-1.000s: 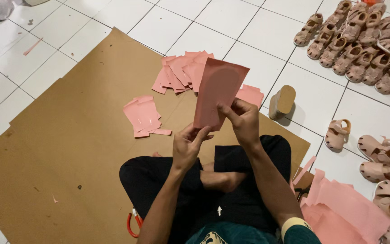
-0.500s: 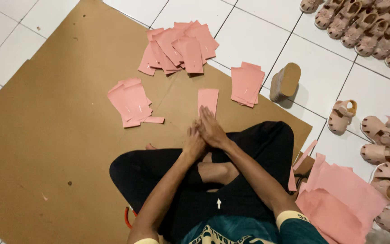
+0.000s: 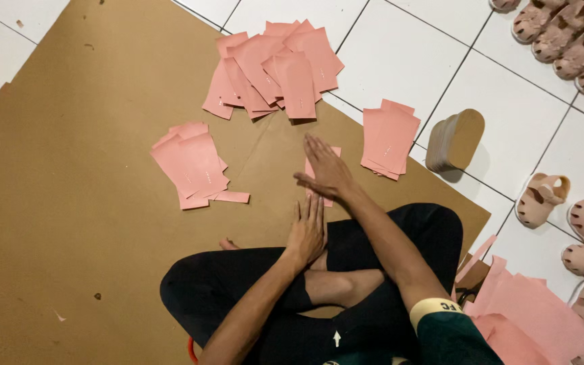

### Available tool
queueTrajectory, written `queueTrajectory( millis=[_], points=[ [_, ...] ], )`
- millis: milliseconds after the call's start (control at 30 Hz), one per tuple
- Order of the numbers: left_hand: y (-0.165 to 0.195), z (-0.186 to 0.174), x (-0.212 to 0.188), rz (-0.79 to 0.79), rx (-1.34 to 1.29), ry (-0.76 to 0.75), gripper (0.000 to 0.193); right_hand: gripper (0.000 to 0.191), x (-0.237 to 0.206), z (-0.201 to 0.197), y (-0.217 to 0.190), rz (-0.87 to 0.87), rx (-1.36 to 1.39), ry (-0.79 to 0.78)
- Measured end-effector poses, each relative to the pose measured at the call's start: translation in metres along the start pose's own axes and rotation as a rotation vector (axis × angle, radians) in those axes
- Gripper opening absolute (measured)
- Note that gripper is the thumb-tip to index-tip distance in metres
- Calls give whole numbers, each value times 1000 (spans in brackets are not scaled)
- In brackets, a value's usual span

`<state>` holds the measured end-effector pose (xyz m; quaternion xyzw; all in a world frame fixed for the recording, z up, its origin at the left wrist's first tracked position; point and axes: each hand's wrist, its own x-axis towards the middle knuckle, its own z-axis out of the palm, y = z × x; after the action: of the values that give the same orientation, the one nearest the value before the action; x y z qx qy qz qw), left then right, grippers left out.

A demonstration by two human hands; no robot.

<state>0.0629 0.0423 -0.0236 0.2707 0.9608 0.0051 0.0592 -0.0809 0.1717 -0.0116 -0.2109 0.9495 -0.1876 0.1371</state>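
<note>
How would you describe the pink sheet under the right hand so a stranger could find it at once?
Start at the brown cardboard on the tiled floor. Near its right edge, before the crossed legs, the right hand presses one pink sheet flat. Unlike the three pink piles around it, it lies alone.

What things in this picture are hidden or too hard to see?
All in the head view:
- The pink paper piece under the right hand: the hand covers most of it.
- The pink sheets at lower right: cut off by the frame edge and the right arm.
- The beige sandals at upper right: cut off by the edge.
- Small marks on the pink paper stack: too small to make out.
- What the left hand rests on: unclear.
</note>
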Motion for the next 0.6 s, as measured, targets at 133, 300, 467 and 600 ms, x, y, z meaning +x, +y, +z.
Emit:
queueTrajectory(
  millis=[133, 300, 467, 600],
  points=[
    [1, -17, 1, -71, -246, 79, 74, 114, 2, -22, 42, -26, 850, 246],
    [-15, -4, 37, 122, -251, 157, 67, 88, -51, -24, 71, 271, 1455, 596],
    [-70, -2, 113, 311, -47, 171, 69, 92, -79, 0, 47, 256, 1342, 605],
    [-98, -29, 112, -4, 6, 169, 69, 95, -76, -8, 28, 326, 1266, 632]
  ],
)
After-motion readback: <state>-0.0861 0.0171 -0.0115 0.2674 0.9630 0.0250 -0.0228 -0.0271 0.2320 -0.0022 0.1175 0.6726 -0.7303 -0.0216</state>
